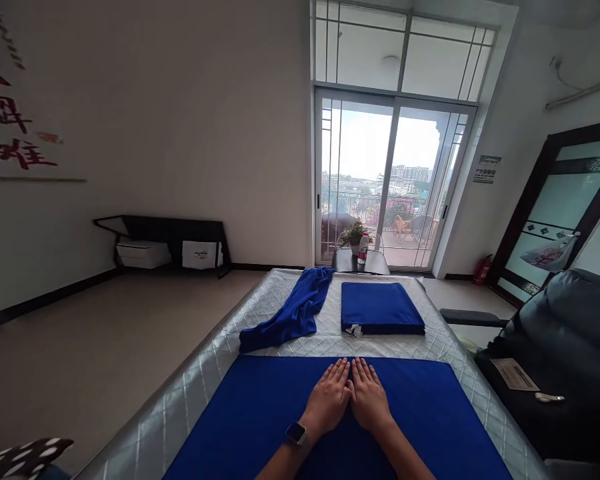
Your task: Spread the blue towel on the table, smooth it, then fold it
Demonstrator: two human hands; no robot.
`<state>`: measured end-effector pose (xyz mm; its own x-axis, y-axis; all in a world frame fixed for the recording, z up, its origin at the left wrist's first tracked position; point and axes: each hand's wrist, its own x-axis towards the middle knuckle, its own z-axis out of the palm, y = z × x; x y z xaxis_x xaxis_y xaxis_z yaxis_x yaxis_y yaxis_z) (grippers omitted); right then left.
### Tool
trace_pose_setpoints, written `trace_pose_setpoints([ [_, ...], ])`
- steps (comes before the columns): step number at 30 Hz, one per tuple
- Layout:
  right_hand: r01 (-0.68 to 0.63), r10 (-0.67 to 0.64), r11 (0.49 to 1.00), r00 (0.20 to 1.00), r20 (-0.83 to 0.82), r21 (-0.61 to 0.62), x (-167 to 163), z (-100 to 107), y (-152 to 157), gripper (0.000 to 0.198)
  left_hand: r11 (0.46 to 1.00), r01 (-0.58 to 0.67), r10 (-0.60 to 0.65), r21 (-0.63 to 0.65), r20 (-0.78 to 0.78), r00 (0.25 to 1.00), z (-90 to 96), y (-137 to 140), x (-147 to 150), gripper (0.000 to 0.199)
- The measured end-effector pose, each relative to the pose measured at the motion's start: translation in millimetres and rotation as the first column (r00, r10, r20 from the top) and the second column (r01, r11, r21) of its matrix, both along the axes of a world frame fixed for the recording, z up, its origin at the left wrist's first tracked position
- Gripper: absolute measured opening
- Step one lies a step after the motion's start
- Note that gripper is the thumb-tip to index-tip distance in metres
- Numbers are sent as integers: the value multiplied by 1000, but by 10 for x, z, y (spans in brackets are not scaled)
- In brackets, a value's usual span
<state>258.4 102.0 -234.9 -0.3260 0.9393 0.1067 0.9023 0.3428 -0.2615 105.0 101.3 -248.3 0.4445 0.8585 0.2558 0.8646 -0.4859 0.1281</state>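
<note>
A blue cloth (260,407) lies spread flat across the near part of the mattress (180,400). My left hand (330,393), with a watch (296,433) on its wrist, rests palm down on it, fingers stretched out. Beside it my right hand (369,395) lies flat on the same cloth, and the thumbs meet or nearly meet. Beyond the cloth's far edge sits a neatly folded blue cloth (380,307) with a white tag at its near edge. To its left a crumpled blue cloth (295,313) trails across the mattress.
At the mattress's far end stands a small table (375,263) with a bottle (363,248) and a potted plant (355,233). A black armchair (565,333) is close on the right. Along the left wall is a black rack (175,230) with white boxes.
</note>
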Motion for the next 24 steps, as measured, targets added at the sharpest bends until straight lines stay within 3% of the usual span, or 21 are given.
trace_pose_setpoints([
  [3, 43, -43, 999, 999, 31, -7, 82, 6, -18, 62, 1000, -28, 28, -11, -20, 999, 16, -20, -99, 55],
  [6, 101, -102, 995, 993, 62, 8, 353, -16, -11, 63, 996, -93, 93, -8, -24, 995, 15, -13, -400, 55],
  [11, 233, -239, 971, 960, 147, 56, 1251, -121, 57, 64, 958, -288, 288, -12, -10, 958, 9, 1, -1310, 55],
  [17, 424, -437, 900, 880, 188, 106, 2246, -335, 207, 65, 866, -500, 501, -14, 15, 866, -94, -63, -2296, 60],
  [20, 487, -499, 866, 853, 155, 111, 2407, -431, 266, 68, 840, -543, 542, 6, 47, 839, -223, -42, -2487, 61],
  [24, 440, -459, 887, 874, 160, 143, 2445, -508, 293, 68, 839, -545, 544, 2, 51, 838, -361, 32, -2530, 63],
])
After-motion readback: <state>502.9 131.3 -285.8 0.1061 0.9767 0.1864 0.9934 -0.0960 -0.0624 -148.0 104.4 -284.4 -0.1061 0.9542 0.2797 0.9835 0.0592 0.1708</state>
